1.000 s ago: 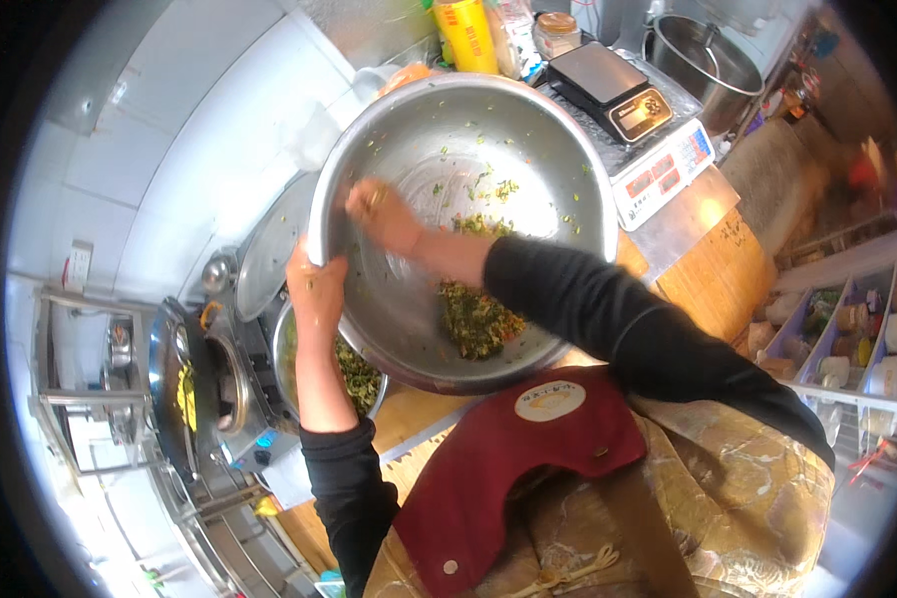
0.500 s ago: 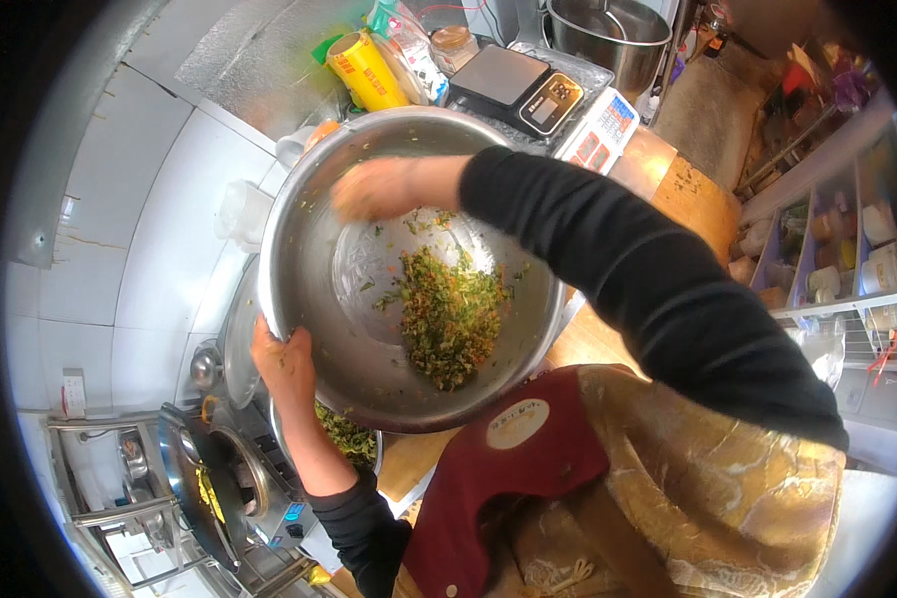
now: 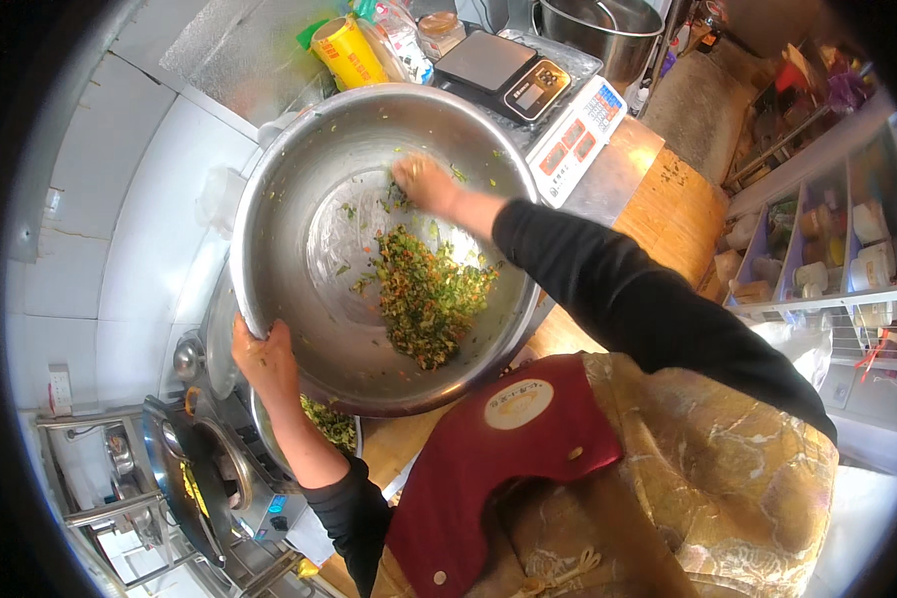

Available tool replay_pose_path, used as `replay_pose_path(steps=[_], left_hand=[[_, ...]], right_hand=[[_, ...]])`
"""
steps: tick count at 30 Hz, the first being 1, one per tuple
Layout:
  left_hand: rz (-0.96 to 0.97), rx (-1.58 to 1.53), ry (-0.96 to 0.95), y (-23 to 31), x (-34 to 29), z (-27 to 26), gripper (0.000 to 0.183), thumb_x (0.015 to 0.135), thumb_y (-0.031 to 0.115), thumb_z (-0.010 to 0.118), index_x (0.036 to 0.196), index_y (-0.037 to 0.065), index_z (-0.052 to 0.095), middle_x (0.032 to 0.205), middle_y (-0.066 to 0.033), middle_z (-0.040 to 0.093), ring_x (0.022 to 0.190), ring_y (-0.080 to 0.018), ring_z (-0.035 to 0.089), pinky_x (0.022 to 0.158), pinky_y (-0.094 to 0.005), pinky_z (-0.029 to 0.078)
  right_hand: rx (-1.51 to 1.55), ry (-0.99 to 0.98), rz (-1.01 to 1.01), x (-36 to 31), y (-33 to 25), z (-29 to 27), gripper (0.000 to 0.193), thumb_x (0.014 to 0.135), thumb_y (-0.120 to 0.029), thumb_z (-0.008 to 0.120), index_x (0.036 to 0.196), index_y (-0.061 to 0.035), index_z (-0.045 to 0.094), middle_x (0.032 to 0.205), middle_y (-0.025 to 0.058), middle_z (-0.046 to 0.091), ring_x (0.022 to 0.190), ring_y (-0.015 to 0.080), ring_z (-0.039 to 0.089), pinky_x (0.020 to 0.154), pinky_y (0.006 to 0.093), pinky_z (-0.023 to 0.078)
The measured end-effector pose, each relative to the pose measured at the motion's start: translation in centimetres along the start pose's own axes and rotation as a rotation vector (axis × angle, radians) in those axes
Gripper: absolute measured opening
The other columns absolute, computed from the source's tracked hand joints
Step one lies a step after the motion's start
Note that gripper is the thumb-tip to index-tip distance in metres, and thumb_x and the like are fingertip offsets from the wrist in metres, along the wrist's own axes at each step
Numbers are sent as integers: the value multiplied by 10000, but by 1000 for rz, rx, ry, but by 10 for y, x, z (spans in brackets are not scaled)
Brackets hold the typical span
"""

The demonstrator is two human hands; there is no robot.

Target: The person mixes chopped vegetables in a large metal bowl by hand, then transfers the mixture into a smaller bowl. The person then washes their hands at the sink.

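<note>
A large steel mixing bowl (image 3: 284, 189) is tilted in front of me. My left hand (image 3: 267, 361) is closed on its near-left rim, thumb toward the inside. Finely chopped green vegetables with orange bits (image 3: 431, 299) lie heaped in the lower right of the bowl, and loose shreds stick to the metal. Inside the bowl, near the far wall, is my right hand (image 3: 427, 183), above the heap and apart from it. Motion blurs its fingers, so I cannot make out whether they hold anything. Under the bowl's near-left side, a smaller container shows more chopped greens (image 3: 331, 424).
Behind the bowl stand a small black scale (image 3: 498, 75), a larger white scale (image 3: 580, 140), a yellow roll (image 3: 349, 55) and a deep steel pot (image 3: 608, 40). A wok (image 3: 184, 478) sits at the lower left. Shelves with containers (image 3: 827, 249) are at the right.
My right hand has swung rightward along the bowl's far side. The bowl, with my left hand still on its rim, appears slightly farther left and up in view.
</note>
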State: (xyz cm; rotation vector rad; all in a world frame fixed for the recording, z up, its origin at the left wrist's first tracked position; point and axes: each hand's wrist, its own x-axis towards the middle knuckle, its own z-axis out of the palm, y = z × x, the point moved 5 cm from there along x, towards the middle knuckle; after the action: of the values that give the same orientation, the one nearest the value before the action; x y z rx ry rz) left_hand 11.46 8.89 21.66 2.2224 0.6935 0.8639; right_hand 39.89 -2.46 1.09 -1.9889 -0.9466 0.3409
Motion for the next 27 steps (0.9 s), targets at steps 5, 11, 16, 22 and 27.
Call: replay_pose_path(steps=[5,11,16,22,27], left_hand=[[-46,53,40,1,-4,-2,248,753,-24,539,994,-26,595,811,-72,607,733,-141,547,689,-287,449],[18,18,13,3,-8,-2,263,752,-8,546,1009,-10,603,787,-63,607,721,-144,543,691,-290,451],[-113,89,40,-4,-8,-1,272,744,-7,549,1011,-20,600,807,-82,617,720,-148,551,682,-294,450],[-114,53,50,-3,-10,0,278,744,-15,544,1015,-15,603,824,-81,625,728,-149,556,685,-291,451],[-47,42,42,3,-5,1,281,743,-17,542,1019,-17,598,824,-71,622,733,-148,554,685,-287,447]], right_hand=[[509,-317,-254,-68,-21,37,221,888,-181,551,1077,-114,643,1092,136,620,1024,233,573,930,387,462],[-57,147,-823,-3,-95,-15,82,898,-82,513,864,-55,582,930,94,585,880,248,547,798,439,432],[-156,-507,-536,-68,-52,64,224,886,-117,554,1092,-89,638,1248,115,557,1181,258,514,1028,388,397],[91,-70,-530,-18,-100,33,176,901,-183,549,969,-56,651,1080,116,621,1021,254,569,901,389,459],[-288,-76,-868,-92,-142,44,112,841,-178,559,813,-99,633,888,80,615,885,240,570,878,332,444]])
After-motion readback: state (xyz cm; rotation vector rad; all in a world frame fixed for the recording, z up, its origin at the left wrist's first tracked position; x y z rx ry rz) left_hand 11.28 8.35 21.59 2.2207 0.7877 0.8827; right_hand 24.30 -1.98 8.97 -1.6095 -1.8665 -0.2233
